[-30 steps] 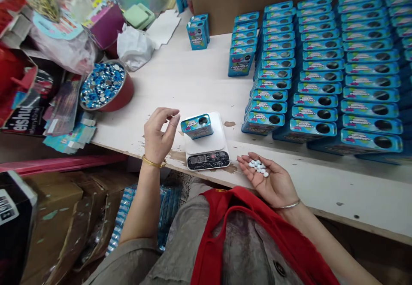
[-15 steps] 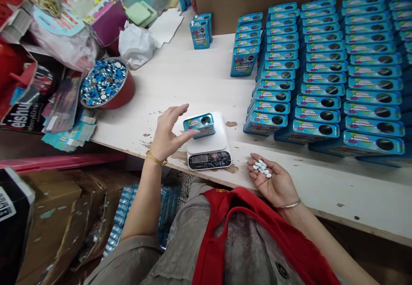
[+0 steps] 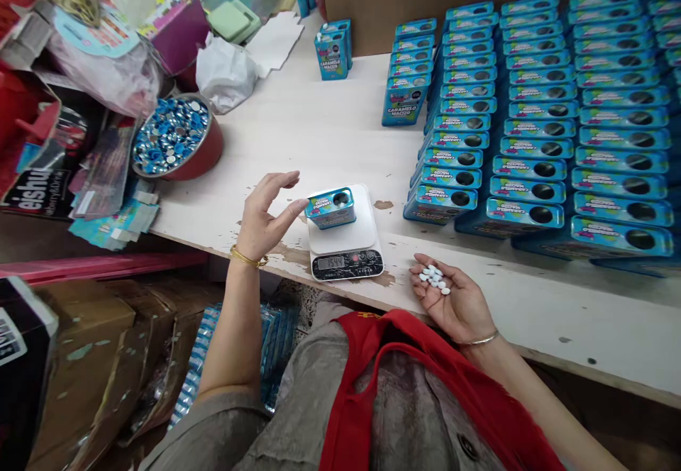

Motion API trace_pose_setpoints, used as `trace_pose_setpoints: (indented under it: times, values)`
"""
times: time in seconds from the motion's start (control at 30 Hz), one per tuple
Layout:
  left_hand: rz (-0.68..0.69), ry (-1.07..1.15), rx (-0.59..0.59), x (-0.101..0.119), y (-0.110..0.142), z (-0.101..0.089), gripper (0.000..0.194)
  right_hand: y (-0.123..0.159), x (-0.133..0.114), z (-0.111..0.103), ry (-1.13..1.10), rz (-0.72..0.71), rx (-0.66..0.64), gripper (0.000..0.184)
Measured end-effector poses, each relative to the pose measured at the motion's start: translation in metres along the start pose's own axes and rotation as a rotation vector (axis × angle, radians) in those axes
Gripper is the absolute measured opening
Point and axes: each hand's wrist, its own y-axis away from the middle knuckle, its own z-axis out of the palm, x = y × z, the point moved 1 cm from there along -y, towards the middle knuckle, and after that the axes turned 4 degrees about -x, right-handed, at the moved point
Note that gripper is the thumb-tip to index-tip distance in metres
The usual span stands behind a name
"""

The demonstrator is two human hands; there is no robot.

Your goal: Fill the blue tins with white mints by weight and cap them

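A blue candy tin (image 3: 330, 208) stands on a white digital scale (image 3: 347, 242) at the front edge of the table. Its round top opening faces up, and the scale's display seems to show 1544, with any decimal point too small to make out. My left hand (image 3: 266, 212) is open just left of the tin, thumb tip close to the tin's left end and fingers raised. Palm up, my right hand (image 3: 452, 301) lies to the right of the scale. Small white candies (image 3: 435, 279) rest in its cupped palm.
Rows of blue tins (image 3: 537, 128) with round openings fill the right. A few tins (image 3: 334, 52) stand at the back. To the left is a red bowl (image 3: 199, 155) heaped with shiny blue and silver pieces, near a white plastic bag (image 3: 226, 77). Cardboard boxes (image 3: 90, 350) sit below.
My left hand reached over the tin's near side, then drew back left. The number on the scale rose. My right hand shifted slightly right in view, still holding the candies.
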Motion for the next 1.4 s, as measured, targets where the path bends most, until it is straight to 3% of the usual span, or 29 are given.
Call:
trace_pose_setpoints:
  times: [0.23,0.67,0.8,0.9,1.07,1.23,1.4]
  values:
    - [-0.002,-0.02,0.006,-0.001,-0.001,-0.002,0.029,0.001,-0.001,0.003,0.014,0.018,0.039,0.028]
    - [0.028,0.017,-0.063,-0.002,-0.004,0.007,0.029,0.001,0.0,0.002,0.01,0.023,0.031,0.028]
    - [0.06,0.02,-0.226,-0.002,-0.005,0.015,0.044,0.001,-0.001,0.003,0.01,0.032,0.035,0.027]
    - [0.081,0.027,-0.302,-0.002,-0.004,0.021,0.041,0.001,-0.001,0.003,0.011,0.034,0.037,0.027]
    - [0.04,0.104,-0.223,-0.003,-0.001,0.017,0.059,0.002,-0.001,0.004,0.013,0.029,0.044,0.028]
    - [-0.012,0.058,-0.071,-0.004,0.001,0.003,0.038,0.001,-0.001,0.005,0.016,0.036,0.052,0.028]
    - [-0.04,0.053,-0.04,-0.007,0.003,0.0,0.034,0.001,-0.001,0.005,0.025,0.032,0.042,0.027]
